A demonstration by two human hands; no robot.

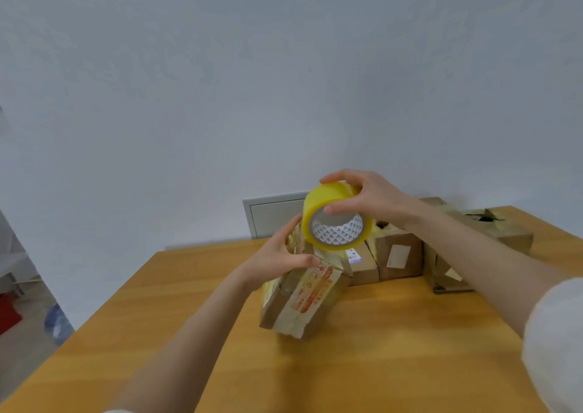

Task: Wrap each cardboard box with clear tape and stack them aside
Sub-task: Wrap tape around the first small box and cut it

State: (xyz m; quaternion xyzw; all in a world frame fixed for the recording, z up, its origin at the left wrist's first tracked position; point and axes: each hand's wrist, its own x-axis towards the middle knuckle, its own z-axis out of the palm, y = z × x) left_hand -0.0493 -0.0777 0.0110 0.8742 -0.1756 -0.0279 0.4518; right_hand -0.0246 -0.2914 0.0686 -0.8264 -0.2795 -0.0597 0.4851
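We face a plain, pale grey-white wall that fills everything above and beyond the left hand and the right hand. Just behind them, low on that wall, sits a flat grey panel with a recessed frame. Under both hands spreads a honey-coloured wooden table. Far to the left of the left hand and lower down, we see grey floor, something red and a bluish translucent object. The light is soft and even.
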